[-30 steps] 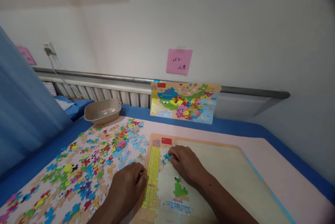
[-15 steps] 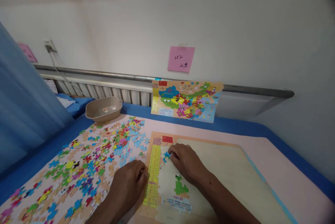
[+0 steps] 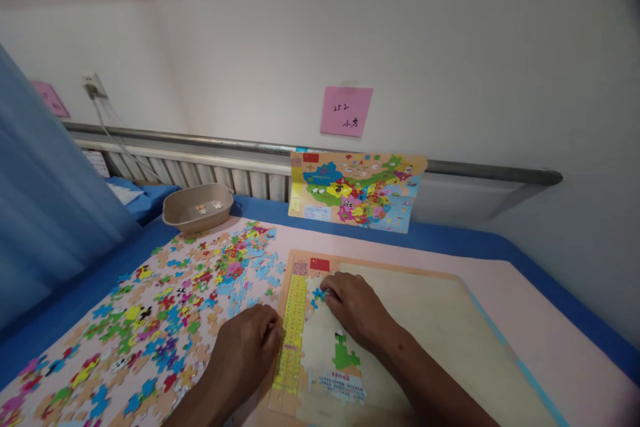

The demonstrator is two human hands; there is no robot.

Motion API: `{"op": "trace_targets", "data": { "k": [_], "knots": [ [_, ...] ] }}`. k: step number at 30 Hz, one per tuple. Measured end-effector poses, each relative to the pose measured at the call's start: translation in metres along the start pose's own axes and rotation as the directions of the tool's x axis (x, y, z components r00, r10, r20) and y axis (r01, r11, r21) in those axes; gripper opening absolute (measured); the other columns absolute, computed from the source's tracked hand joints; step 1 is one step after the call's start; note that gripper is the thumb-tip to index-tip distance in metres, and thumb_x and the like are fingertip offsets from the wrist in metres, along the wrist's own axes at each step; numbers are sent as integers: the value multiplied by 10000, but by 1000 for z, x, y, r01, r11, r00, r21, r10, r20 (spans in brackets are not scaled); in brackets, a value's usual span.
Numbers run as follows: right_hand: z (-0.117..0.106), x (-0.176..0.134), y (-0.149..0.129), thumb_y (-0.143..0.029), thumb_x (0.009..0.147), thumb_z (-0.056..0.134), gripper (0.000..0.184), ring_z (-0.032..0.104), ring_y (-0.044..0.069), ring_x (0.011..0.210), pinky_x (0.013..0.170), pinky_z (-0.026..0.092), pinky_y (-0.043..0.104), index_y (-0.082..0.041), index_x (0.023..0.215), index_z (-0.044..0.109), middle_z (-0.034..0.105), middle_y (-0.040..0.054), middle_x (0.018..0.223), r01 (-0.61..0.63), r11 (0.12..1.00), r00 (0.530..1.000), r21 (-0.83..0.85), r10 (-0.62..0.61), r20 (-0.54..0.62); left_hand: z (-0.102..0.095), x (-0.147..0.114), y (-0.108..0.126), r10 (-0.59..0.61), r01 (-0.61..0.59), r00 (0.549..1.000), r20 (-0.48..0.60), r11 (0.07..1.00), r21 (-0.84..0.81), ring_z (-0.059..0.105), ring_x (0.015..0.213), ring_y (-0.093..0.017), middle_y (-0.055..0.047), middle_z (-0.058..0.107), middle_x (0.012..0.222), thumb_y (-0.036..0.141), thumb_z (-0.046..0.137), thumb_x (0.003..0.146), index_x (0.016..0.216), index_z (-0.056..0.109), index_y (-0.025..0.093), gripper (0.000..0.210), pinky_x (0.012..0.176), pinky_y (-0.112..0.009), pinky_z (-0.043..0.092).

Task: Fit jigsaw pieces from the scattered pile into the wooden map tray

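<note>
My right hand (image 3: 353, 304) is over the upper left of the wooden puzzle board (image 3: 425, 340), its fingertips pinched at a blue puzzle piece (image 3: 318, 296). The fingers partly hide that piece. Curled closed, my left hand (image 3: 250, 340) rests at the board's left edge, beside the joined yellow strip (image 3: 291, 327); whatever it may hold is hidden. Below my right hand, a green joined section (image 3: 345, 355) lies on the board above a pale section with printed text (image 3: 340, 388). The red flag section (image 3: 320, 265) sits at the top left corner.
Many loose puzzle pieces (image 3: 133, 328) spread over the pink sheet on the left. A beige basin (image 3: 197, 209) with a few pieces stands behind them. A printed map picture (image 3: 357, 192) leans against the wall rail (image 3: 480, 172). A blue curtain (image 3: 55, 200) hangs at the left.
Almost nothing differs. The right fingertips have shifted very slightly at the blue piece; the left hand stays in place.
</note>
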State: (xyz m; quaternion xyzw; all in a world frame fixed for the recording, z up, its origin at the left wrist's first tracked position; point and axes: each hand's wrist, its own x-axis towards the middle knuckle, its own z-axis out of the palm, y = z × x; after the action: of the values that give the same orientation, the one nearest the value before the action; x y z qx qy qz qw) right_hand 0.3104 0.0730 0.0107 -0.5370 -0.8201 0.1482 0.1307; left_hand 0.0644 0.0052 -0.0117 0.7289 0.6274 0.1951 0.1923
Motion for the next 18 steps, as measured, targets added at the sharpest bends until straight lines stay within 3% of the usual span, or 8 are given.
{"op": "trace_targets", "data": {
  "k": [18],
  "knots": [
    [0, 1, -2, -84, 927, 557, 196, 643, 215, 980, 862, 344, 332, -228, 937, 690, 757, 38, 1028, -1, 1000, 1000, -18, 1, 1, 1, 1, 1, -1, 1, 1000, 2, 1000, -26, 644, 781, -171, -4, 707, 825, 179, 523, 936, 823, 672, 224, 192, 700, -276, 334]
  ]
}}
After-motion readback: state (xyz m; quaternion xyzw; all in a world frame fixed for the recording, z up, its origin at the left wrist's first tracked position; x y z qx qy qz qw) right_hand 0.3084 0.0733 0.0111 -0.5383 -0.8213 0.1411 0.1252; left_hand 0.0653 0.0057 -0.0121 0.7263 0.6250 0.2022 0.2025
